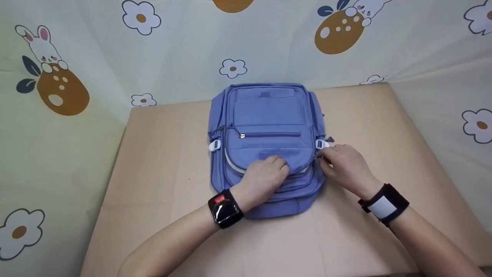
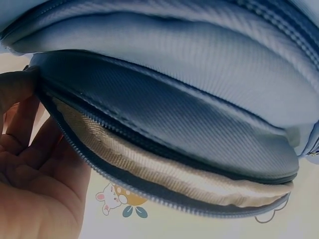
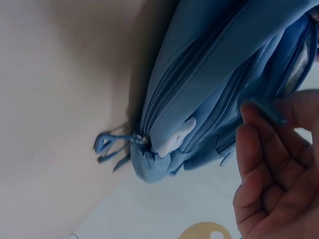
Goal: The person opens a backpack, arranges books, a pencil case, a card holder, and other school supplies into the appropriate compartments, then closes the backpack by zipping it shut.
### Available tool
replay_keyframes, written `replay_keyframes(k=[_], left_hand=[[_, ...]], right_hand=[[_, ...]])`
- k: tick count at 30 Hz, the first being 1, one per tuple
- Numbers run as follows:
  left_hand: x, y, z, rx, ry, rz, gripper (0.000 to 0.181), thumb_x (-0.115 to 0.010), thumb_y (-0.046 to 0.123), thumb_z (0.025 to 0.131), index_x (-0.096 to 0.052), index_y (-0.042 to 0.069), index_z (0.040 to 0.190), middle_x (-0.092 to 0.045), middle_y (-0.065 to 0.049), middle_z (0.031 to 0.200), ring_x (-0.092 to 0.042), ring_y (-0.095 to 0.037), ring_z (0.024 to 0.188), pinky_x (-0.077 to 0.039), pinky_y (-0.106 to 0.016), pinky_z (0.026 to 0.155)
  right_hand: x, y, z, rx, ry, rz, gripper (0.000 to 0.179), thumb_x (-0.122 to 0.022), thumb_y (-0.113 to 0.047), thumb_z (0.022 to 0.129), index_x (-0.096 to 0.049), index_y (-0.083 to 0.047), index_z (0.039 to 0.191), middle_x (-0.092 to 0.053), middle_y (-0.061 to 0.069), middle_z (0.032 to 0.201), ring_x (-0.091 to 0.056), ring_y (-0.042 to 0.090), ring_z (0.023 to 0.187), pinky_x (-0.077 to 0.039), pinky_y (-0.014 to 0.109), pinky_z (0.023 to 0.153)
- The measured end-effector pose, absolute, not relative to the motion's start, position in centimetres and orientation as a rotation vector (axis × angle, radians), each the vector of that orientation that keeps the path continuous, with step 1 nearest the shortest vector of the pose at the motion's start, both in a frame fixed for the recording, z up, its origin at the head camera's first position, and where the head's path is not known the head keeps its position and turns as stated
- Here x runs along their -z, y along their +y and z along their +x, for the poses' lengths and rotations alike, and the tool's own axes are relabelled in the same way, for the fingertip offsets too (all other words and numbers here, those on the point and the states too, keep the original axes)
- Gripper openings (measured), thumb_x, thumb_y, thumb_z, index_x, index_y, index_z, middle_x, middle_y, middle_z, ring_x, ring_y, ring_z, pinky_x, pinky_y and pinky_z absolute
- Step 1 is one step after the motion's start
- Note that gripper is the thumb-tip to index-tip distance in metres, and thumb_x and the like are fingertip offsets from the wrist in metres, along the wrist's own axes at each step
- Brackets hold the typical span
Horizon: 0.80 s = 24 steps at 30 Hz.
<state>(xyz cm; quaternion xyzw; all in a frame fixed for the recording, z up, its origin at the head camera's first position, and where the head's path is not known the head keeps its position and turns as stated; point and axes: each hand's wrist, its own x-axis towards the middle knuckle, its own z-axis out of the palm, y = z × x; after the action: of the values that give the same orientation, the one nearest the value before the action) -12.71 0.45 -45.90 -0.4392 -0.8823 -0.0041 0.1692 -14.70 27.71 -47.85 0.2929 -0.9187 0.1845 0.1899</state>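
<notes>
A blue backpack (image 1: pixel 269 109) lies front side up on the cardboard-coloured tabletop. Its front pocket (image 2: pixel 174 124) is partly unzipped along the curved bottom edge, with pale lining showing in the left wrist view. My left hand (image 1: pixel 265 177) reaches over the lower front and grips the pocket's edge between thumb and fingers. At the bag's right side, my right hand (image 1: pixel 348 167) pinches a blue zipper pull (image 3: pixel 269 112) between thumb and forefinger. A white buckle (image 1: pixel 322 144) sits just beyond those fingertips. The slider itself is hard to make out.
Another white buckle (image 1: pixel 215 145) is on the bag's left side, and a short zipper (image 1: pixel 271 134) crosses its front. Further zipper pulls (image 3: pixel 104 144) hang at the side. A patterned cloth (image 1: pixel 184 57) with rabbits and flowers stands behind the table (image 1: pixel 161 154) and along both sides.
</notes>
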Motion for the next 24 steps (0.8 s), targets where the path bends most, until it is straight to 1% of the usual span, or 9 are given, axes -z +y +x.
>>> replay_keyframes(k=[3, 7, 13, 19, 24], left_hand=[[45.9, 0.0, -12.7, 0.040, -2.478, -1.256, 0.014, -0.064, 0.001, 0.089, -0.068, 0.011, 0.099, -0.068, -0.002, 0.111, -0.063, -0.019, 0.100, -0.057, -0.029, 0.071], [45.8, -0.9, -12.5, 0.060, -2.433, -1.256, 0.011, -0.062, 0.004, 0.093, -0.068, 0.010, 0.100, -0.068, -0.002, 0.114, -0.063, -0.020, 0.105, -0.057, -0.030, 0.078], [45.9, -3.2, -12.2, 0.078, -2.367, -1.224, 0.012, -0.059, 0.000, 0.093, -0.066, 0.009, 0.094, -0.068, -0.002, 0.110, -0.064, -0.020, 0.100, -0.056, -0.031, 0.074], [46.3, -4.9, -12.3, 0.127, -2.349, -1.188, 0.006, -0.062, 0.005, 0.094, -0.067, 0.007, 0.093, -0.070, -0.005, 0.110, -0.066, -0.023, 0.103, -0.057, -0.032, 0.081], [46.5, -5.0, -12.5, 0.113, -2.376, -1.192, 0.010, -0.061, -0.001, 0.093, -0.067, 0.007, 0.096, -0.070, -0.004, 0.111, -0.065, -0.023, 0.103, -0.057, -0.031, 0.080]], right_hand=[[48.1, 27.5, -14.5, -0.594, -2.589, 0.752, 0.010, -0.072, -0.004, 0.086, -0.073, -0.008, 0.095, -0.065, -0.001, 0.077, -0.057, 0.017, 0.070, -0.046, 0.038, 0.064], [48.4, 27.4, -14.3, -0.659, -2.597, 0.690, 0.007, -0.073, -0.008, 0.088, -0.072, -0.008, 0.095, -0.065, 0.000, 0.081, -0.056, 0.017, 0.073, -0.045, 0.035, 0.063], [48.4, 27.4, -14.0, -0.682, -2.575, 0.646, 0.007, -0.074, -0.011, 0.088, -0.072, -0.010, 0.095, -0.066, 0.000, 0.084, -0.056, 0.019, 0.076, -0.045, 0.035, 0.064], [48.5, 27.6, -13.8, -0.711, -2.579, 0.603, 0.009, -0.078, -0.009, 0.086, -0.071, -0.009, 0.092, -0.066, 0.000, 0.084, -0.058, 0.018, 0.077, -0.046, 0.034, 0.065], [48.6, 27.6, -13.3, -0.713, -2.569, 0.622, 0.010, -0.079, -0.006, 0.084, -0.071, -0.010, 0.088, -0.068, 0.001, 0.082, -0.061, 0.016, 0.076, -0.049, 0.034, 0.064]])
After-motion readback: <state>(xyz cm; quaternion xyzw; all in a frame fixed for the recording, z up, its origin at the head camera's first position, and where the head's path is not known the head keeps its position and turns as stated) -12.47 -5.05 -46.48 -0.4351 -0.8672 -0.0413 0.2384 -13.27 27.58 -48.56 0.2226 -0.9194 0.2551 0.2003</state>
